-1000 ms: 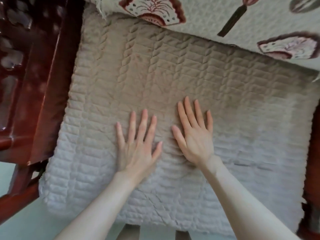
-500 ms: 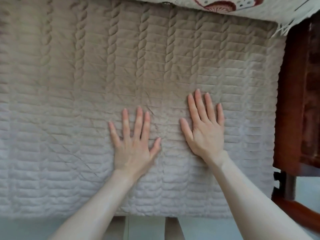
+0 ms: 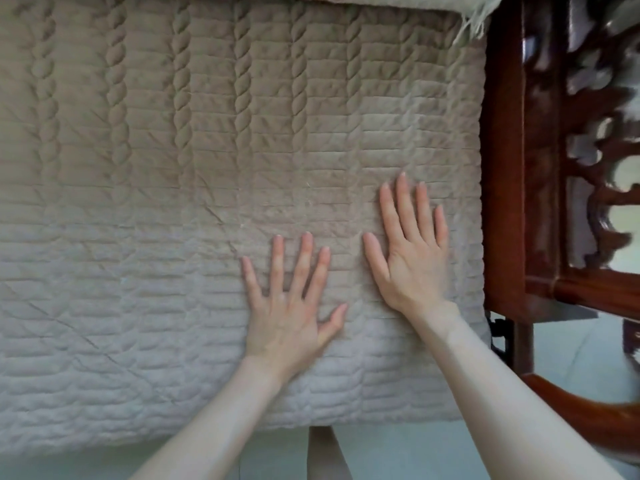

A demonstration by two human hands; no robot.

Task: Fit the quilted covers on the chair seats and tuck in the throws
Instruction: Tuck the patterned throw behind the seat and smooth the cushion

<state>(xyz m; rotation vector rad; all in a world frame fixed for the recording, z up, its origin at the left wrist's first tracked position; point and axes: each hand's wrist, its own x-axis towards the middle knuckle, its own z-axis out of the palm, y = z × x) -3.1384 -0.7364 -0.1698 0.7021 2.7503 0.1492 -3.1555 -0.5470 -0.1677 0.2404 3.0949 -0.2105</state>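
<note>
Pressing flat on quilted cover [image 3: 156,168]: left hand [image 3: 287,317], right hand [image 3: 412,261], fingers straight and spread, grasping nothing. Right hand near carved wooden armrest [image 3: 540,168].

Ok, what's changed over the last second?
The left hand and right hand slid rightward across the cover and now lie near its right edge, the right one close to the wooden frame. Nothing was gripped or let go. Both stay flat, palms down, fingers spread; the cover still lies on the seat.
</note>
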